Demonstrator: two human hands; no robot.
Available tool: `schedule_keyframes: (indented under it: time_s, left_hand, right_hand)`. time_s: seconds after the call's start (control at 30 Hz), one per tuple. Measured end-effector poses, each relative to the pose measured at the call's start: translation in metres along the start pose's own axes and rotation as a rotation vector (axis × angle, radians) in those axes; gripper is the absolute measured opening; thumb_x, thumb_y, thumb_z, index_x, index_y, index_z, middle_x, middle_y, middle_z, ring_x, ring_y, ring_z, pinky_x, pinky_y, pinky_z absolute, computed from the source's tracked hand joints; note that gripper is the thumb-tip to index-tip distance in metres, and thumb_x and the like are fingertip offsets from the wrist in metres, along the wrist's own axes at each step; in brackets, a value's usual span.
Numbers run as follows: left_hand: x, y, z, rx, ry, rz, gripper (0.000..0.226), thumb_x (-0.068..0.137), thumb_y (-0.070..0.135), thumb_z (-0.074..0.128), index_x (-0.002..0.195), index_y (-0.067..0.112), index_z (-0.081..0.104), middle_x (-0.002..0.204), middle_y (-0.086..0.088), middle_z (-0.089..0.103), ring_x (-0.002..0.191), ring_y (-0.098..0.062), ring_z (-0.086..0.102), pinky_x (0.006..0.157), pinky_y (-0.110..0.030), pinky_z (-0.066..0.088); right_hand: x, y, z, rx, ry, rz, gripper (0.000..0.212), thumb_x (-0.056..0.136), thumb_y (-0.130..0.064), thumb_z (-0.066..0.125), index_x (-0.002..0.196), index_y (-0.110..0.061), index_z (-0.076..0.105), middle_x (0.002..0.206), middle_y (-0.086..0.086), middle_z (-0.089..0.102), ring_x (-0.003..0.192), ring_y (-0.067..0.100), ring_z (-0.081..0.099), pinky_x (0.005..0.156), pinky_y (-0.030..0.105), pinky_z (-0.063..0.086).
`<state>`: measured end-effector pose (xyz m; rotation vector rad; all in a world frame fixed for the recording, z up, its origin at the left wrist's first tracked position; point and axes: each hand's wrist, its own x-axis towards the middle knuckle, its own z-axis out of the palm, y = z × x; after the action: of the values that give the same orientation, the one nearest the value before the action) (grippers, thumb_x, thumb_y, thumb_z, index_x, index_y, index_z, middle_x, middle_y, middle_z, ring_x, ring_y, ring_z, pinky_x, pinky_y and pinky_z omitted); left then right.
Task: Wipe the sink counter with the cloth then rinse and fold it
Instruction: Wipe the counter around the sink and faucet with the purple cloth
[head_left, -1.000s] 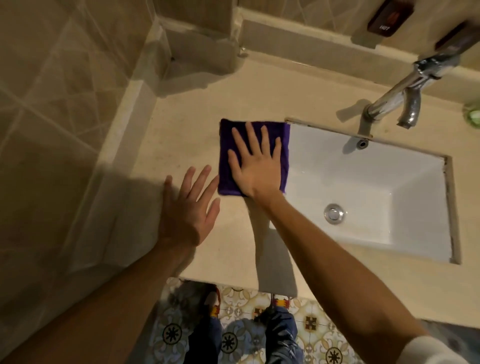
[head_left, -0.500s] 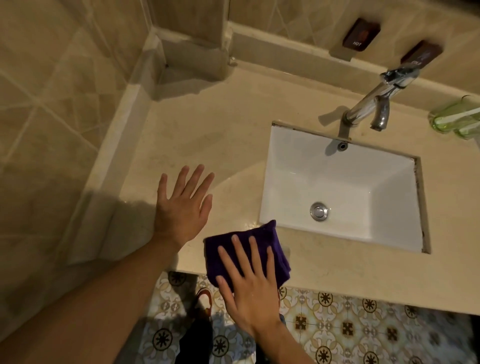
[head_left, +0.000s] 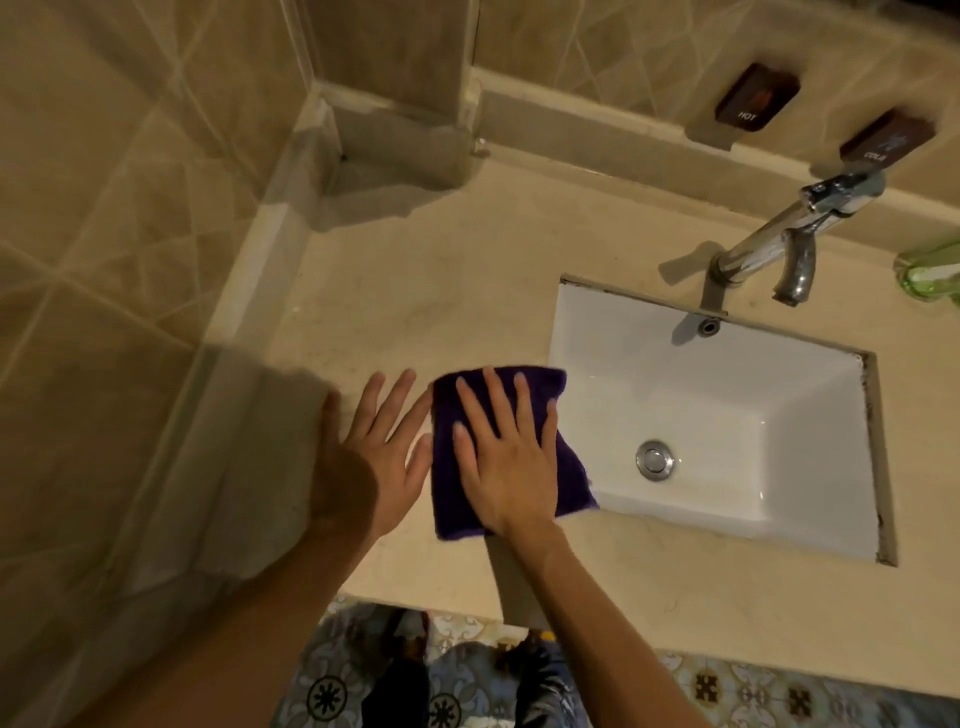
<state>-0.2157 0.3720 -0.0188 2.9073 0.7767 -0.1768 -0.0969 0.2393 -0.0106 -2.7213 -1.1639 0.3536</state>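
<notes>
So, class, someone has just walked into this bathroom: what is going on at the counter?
A person is wiping the beige counter beside the white sink. The right hand lies flat, fingers spread, on a purple cloth whose right edge overlaps the sink's rim. The left hand rests open on the counter just left of the cloth. No water is visible at the tap, so rinsing and folding are not yet done.

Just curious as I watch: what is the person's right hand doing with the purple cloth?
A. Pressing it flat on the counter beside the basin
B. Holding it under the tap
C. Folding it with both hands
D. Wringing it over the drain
A: the right hand lies spread flat on the purple cloth on the counter, at the basin edge.
</notes>
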Motion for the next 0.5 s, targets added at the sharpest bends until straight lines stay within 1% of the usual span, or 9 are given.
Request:
schedule_keyframes:
  time_s: [0.1,0.17,0.23,0.37,0.43,0.5]
  left_hand:
    - [0.001,0.001,-0.004,0.0,0.052,-0.005,0.057,0.103,0.047,0.027,0.158,0.034,0.026,0.167,0.004,0.021,0.154,-0.024,0.024,0.121,-0.061,0.015]
    - [0.001,0.0,-0.006,-0.013,0.045,-0.011,0.057,0.101,0.048,0.031,0.157,0.035,0.029,0.166,0.005,0.024,0.153,-0.024,0.027,0.121,-0.059,0.016]
    - [0.002,0.001,-0.007,-0.025,0.027,-0.021,0.058,0.101,0.051,0.032,0.157,0.036,0.029,0.167,0.006,0.023,0.154,-0.024,0.024,0.121,-0.059,0.017]
    - [0.0,0.002,-0.007,-0.021,0.037,-0.023,0.059,0.101,0.049,0.037,0.158,0.034,0.029,0.168,0.003,0.022,0.155,-0.026,0.022,0.12,-0.06,0.019]
    - [0.0,0.002,-0.007,-0.013,0.023,-0.02,0.06,0.1,0.048,0.039,0.157,0.033,0.03,0.168,0.002,0.022,0.155,-0.027,0.021,0.12,-0.06,0.019]
    - [0.0,0.001,-0.01,0.002,0.027,-0.005,0.059,0.099,0.047,0.04,0.157,0.032,0.033,0.166,0.0,0.026,0.153,-0.028,0.026,0.119,-0.06,0.022]
  right_hand:
    - [0.052,0.009,-0.007,-0.004,0.041,0.001,0.053,0.107,-0.05,0.021,0.159,-0.04,0.021,0.168,-0.007,0.019,0.157,0.02,0.004,0.123,0.059,0.007]
    - [0.079,0.016,-0.012,-0.015,0.037,-0.038,0.053,0.106,-0.051,0.02,0.159,-0.041,0.021,0.168,-0.008,0.018,0.157,0.02,0.003,0.123,0.059,0.004]
    - [0.104,0.023,-0.017,-0.011,0.049,-0.065,0.054,0.106,-0.052,0.019,0.159,-0.041,0.02,0.169,-0.008,0.017,0.157,0.02,0.003,0.124,0.058,0.001]
    - [0.154,0.032,-0.028,-0.012,0.006,-0.083,0.055,0.105,-0.055,0.014,0.159,-0.044,0.012,0.17,-0.009,0.008,0.157,0.019,-0.002,0.124,0.057,-0.004]
    - [0.176,0.036,-0.033,-0.028,0.025,-0.081,0.055,0.105,-0.056,0.013,0.159,-0.044,0.012,0.17,-0.009,0.009,0.157,0.02,-0.001,0.124,0.057,-0.005]
    - [0.196,0.039,-0.037,-0.038,0.036,-0.078,0.055,0.105,-0.056,0.013,0.159,-0.044,0.013,0.17,-0.01,0.01,0.157,0.02,0.001,0.124,0.056,-0.007]
